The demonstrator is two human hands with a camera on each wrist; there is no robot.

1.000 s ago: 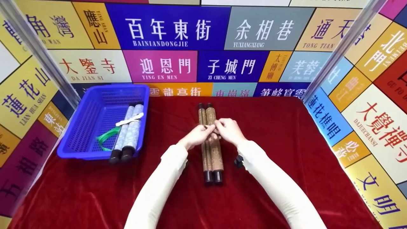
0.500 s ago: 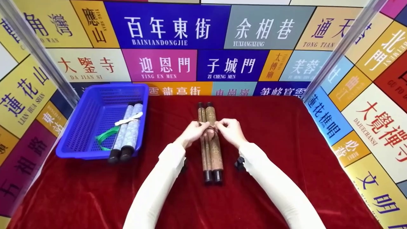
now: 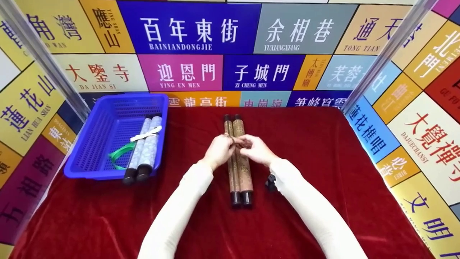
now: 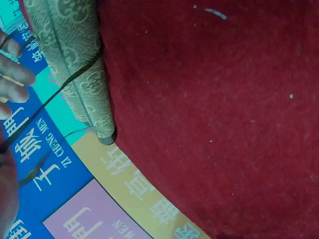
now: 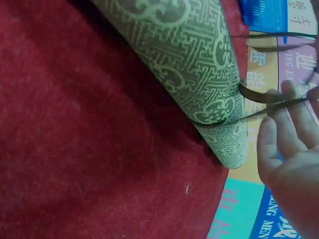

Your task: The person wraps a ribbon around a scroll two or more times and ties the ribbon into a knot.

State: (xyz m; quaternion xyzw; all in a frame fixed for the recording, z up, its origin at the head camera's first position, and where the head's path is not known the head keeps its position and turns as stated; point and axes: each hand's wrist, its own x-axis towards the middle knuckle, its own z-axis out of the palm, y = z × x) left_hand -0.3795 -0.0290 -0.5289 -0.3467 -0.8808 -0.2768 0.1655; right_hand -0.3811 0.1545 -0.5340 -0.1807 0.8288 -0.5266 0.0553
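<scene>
A brown patterned scroll [image 3: 245, 176], rolled in from both sides into two rolls with dark end knobs, lies lengthwise on the red cloth. A thin dark ribbon [image 4: 72, 78] passes round it near its far half. My left hand [image 3: 220, 148], left of the scroll, pinches the ribbon; in the left wrist view its fingers [image 4: 15, 82] show at the edge with a loose ribbon end beside them. Over the right roll, my right hand [image 3: 256, 148] holds more of the ribbon [image 5: 249, 118], which runs across its fingers. The meeting fingertips hide the crossing of the ribbon.
At the left stands a blue plastic basket [image 3: 72, 172]. A blue-white scroll [image 3: 152, 151] tied with a white band [image 3: 147, 133] leans over its front rim, beside a green ribbon [image 3: 122, 154]. Printed panels [image 3: 187, 28] wall the red-covered table [image 3: 305, 230] at back and sides.
My hands have come closer together over the scroll. The left hand has turned knuckles-up, and the right has moved slightly left across the right roll. The scroll and basket stay put.
</scene>
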